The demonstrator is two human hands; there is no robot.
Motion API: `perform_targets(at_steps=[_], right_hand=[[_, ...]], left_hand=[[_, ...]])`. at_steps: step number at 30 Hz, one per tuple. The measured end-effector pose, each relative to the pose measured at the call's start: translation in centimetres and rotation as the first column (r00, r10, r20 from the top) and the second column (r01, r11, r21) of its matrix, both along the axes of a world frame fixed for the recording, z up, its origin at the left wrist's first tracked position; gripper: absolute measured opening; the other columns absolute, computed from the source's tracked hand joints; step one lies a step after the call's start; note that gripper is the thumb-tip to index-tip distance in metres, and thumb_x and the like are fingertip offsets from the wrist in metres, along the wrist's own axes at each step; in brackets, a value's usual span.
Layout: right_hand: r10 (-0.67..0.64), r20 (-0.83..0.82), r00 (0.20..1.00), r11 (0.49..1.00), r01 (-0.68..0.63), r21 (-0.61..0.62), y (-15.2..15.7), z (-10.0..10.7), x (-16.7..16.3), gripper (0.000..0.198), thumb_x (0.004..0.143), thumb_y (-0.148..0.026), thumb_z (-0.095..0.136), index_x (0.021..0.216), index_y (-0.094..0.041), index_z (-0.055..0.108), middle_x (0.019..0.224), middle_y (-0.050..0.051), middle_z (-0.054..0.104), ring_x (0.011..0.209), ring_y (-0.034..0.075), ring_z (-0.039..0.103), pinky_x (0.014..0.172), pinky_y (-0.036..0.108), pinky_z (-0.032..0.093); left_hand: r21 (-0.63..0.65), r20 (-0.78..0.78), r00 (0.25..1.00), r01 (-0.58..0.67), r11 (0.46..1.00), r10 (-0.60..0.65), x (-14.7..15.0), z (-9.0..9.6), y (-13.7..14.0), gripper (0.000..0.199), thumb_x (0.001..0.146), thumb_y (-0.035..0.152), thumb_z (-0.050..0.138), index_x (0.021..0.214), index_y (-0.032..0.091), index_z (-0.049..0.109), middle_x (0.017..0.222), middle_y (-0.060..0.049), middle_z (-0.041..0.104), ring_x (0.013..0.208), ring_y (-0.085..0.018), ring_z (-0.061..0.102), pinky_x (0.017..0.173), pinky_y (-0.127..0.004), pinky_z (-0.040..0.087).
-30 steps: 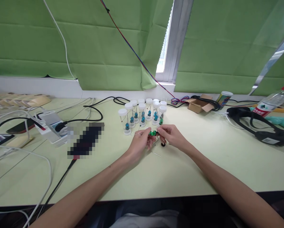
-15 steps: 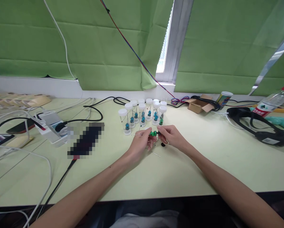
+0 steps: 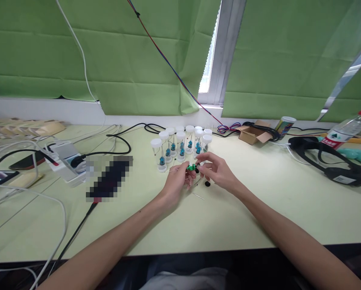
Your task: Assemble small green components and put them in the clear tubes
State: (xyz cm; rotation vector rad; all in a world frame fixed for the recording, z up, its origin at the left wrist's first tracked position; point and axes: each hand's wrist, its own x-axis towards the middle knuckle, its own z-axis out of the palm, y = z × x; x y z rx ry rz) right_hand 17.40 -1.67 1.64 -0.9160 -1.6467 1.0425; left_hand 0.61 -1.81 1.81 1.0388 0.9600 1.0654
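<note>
My left hand (image 3: 176,179) is closed in a pinch around a small shiny green part (image 3: 191,167), and thin metal wires stick out beside its fingers. At the right end of the green part sits a small black round piece (image 3: 198,167). Thumb and fingertips of my right hand (image 3: 215,171) are curled at this black piece and seem to grip it. Another black round piece (image 3: 207,184) lies on the table below my right hand. A thin metal rod (image 3: 198,196) rests nearer to me.
Behind my hands stand several clear tubes with white caps (image 3: 156,143), holding blue parts and thin rods. A pixelated dark device (image 3: 109,179) and a power strip (image 3: 67,161) are at left. At right are a cardboard box (image 3: 253,135), black goggles (image 3: 328,165) and a bottle (image 3: 343,131).
My right hand has shifted slightly up, its fingers looser and more spread. The green part has moved a little left and turned, so the black round piece shows more.
</note>
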Motion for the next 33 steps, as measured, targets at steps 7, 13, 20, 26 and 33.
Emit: perform_targets(at_steps=[7, 13, 20, 26, 33], right_hand=[[0.009, 0.009, 1.000, 1.000, -0.009, -0.005, -0.09, 0.04, 0.00, 0.027, 0.088, -0.037, 0.064, 0.108, -0.021, 0.058, 0.102, 0.004, 0.056, 0.057, 0.008, 0.054, 0.047, 0.025, 0.045], [0.009, 0.014, 1.000, 1.000, -0.009, -0.006, -0.12, 0.16, 0.13, 0.024, 0.090, -0.038, 0.062, 0.105, -0.019, 0.058, 0.093, 0.001, 0.056, 0.054, 0.007, 0.053, 0.049, 0.025, 0.045], [-0.017, 0.004, 1.000, 1.000, 0.017, -0.025, -0.14, 0.24, -0.04, 0.026, 0.089, -0.042, 0.063, 0.101, -0.019, 0.059, 0.087, 0.001, 0.059, 0.052, 0.008, 0.053, 0.048, 0.026, 0.044], [-0.029, -0.016, 0.999, 0.999, 0.028, -0.041, -0.23, 0.48, -0.22, 0.031, 0.087, -0.049, 0.064, 0.093, -0.020, 0.055, 0.069, -0.003, 0.056, 0.049, 0.009, 0.051, 0.047, 0.025, 0.042], [-0.058, -0.070, 0.996, 0.996, 0.054, -0.065, -0.19, 0.30, -0.36, 0.038, 0.084, -0.053, 0.067, 0.086, -0.021, 0.047, 0.062, -0.005, 0.058, 0.047, 0.009, 0.050, 0.046, 0.024, 0.042]], left_hand=[[0.008, -0.020, 1.000, 0.012, 1.000, -0.012, 0.07, -0.07, 0.04, 0.037, 0.084, 0.047, 0.057, 0.065, 0.016, 0.061, 0.065, -0.002, 0.059, 0.047, -0.009, 0.047, 0.045, -0.024, 0.034], [0.001, -0.035, 0.999, 0.016, 1.000, -0.016, 0.06, 0.02, -0.05, 0.036, 0.085, 0.047, 0.057, 0.067, 0.015, 0.062, 0.065, -0.003, 0.059, 0.048, -0.009, 0.047, 0.045, -0.024, 0.034], [-0.005, -0.027, 0.999, 0.028, 1.000, -0.029, 0.07, -0.03, -0.04, 0.035, 0.084, 0.046, 0.059, 0.068, 0.015, 0.062, 0.065, -0.003, 0.059, 0.049, -0.009, 0.048, 0.045, -0.025, 0.034], [-0.001, -0.036, 0.999, 0.036, 0.999, -0.036, 0.11, 0.00, -0.09, 0.036, 0.084, 0.048, 0.059, 0.068, 0.015, 0.061, 0.066, -0.003, 0.060, 0.048, -0.009, 0.048, 0.045, -0.024, 0.034], [0.002, -0.057, 0.998, 0.041, 0.999, -0.040, 0.11, 0.12, -0.13, 0.038, 0.084, 0.047, 0.057, 0.063, 0.015, 0.060, 0.064, -0.003, 0.059, 0.047, -0.009, 0.048, 0.045, -0.025, 0.034]])
